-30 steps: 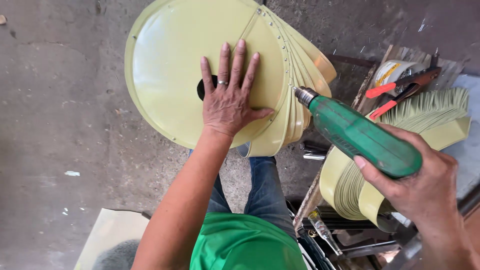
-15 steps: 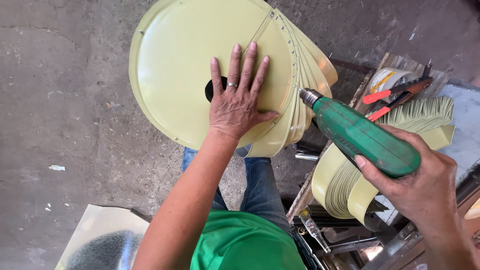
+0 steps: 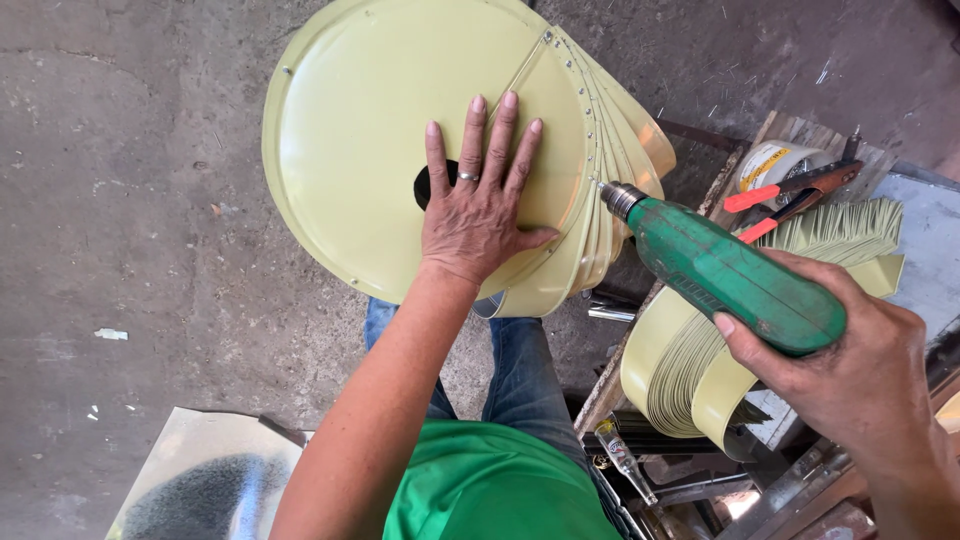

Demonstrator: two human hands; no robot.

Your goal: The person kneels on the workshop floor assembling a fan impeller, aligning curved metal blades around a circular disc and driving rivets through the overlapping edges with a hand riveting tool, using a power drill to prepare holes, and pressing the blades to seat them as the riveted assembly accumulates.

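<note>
Left hand (image 3: 478, 225) flat, open on disc (image 3: 350, 150); right hand (image 3: 855, 360) gripping drill (image 3: 730, 270) at right rim; some rivets set, more seemingly left.

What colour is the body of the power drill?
Green, with a silver metal chuck; the green power drill in the right hand shows in the head view.

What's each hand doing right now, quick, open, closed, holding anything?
Left hand: open, fingers spread, pressed flat on the pale yellow round metal disc.
Right hand: closed around the green power drill.
</note>
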